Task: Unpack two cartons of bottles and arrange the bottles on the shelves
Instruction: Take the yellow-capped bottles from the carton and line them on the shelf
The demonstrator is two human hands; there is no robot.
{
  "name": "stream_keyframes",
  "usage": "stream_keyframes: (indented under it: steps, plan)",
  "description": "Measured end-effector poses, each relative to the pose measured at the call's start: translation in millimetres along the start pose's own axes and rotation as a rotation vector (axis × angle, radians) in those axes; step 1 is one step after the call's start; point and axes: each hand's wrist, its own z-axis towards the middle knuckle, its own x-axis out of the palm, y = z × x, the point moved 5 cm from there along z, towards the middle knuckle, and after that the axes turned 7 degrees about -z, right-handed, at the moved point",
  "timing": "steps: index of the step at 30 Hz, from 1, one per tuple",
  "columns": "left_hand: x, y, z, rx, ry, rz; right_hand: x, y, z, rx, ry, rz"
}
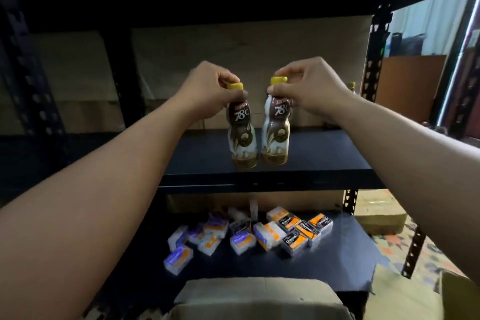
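In the head view, your left hand (207, 91) pinched the yellow cap and neck of the left 78°C bottle (242, 135), and your right hand (309, 88) pinched those of the right 78°C bottle (275, 132) just beside it. Both stood upright at the dark shelf (327, 161), near its front edge; whether they touched it was unclear. Small boxes (259, 235) lay on the shelf below.

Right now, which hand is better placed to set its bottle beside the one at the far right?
Probably right. The right hand grips the right bottle nearer the far bottle; the left hand and left bottle sit farther away.
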Motion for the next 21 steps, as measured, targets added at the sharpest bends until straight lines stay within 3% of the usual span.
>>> stream_keyframes:
  steps: [8, 13, 18, 21]
  plan:
    - [33, 65, 23, -0.103, -0.039, -0.047, 51, -44, 15, 0.091, -0.023, 0.002]
    - [55, 83, 15, -0.085, 0.0, -0.128, 80, -62, 12, 0.007, 0.044, 0.016]
    - [76, 141, -12, -0.194, 0.04, -0.288, 113, -109, -17, 0.145, 0.091, 0.277]
    - [79, 156, -11, -0.214, 0.02, -0.228, 125, -111, -6, 0.099, 0.041, 0.245]
